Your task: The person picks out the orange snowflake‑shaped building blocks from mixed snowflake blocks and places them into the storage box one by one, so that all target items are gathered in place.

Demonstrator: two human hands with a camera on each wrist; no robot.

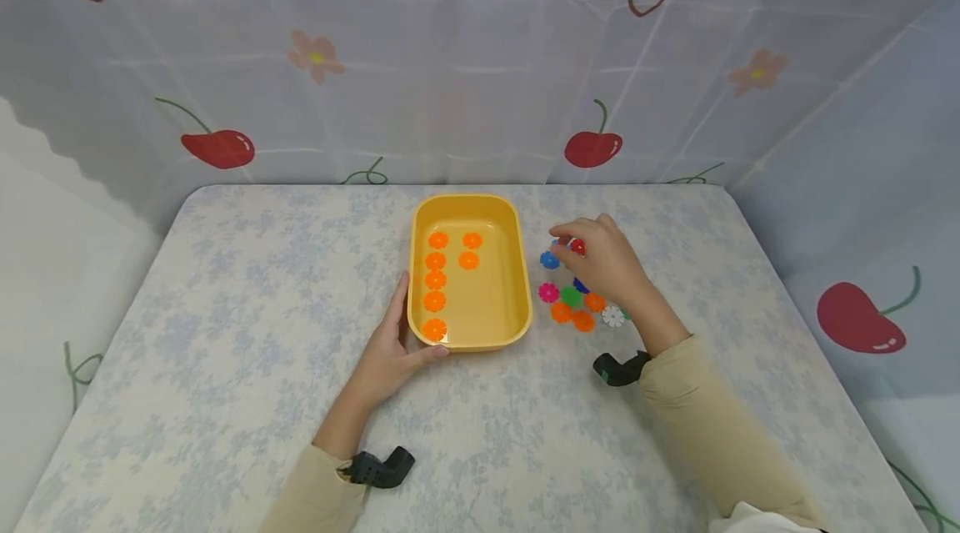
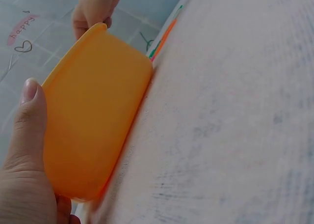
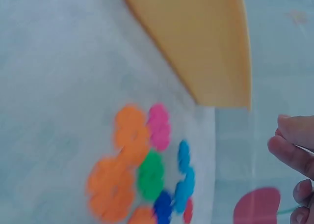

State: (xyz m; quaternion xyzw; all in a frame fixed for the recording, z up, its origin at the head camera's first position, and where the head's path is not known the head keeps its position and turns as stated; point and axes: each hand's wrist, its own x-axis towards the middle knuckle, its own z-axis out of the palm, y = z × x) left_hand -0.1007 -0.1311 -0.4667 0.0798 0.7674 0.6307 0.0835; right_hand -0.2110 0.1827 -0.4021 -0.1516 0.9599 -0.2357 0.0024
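Observation:
A yellow rectangular tray [image 1: 502, 266] stands on the table, with orange flower-shaped discs [image 1: 435, 301] inside: a column of several along its left side and two more beside it. My left hand [image 1: 386, 362] grips the near left corner of the tray, thumb at the near rim and fingers along the left wall. To the right, my right hand [image 1: 603, 262] hovers over a loose group of colored discs, its thumb and forefinger bent with a gap between the tips and no disc visible there. Below it lie blue [image 1: 550, 259], pink [image 1: 548, 293], green [image 1: 571, 297] and red [image 1: 577, 247] discs.
More orange discs [image 1: 582, 321] and a white disc [image 1: 612, 316] lie nearest the right forearm. The table [image 1: 247, 308] has a pale floral cover. A printed curtain [image 1: 450, 99] hangs behind its far edge. Black cameras [image 1: 382, 468] are strapped to both wrists.

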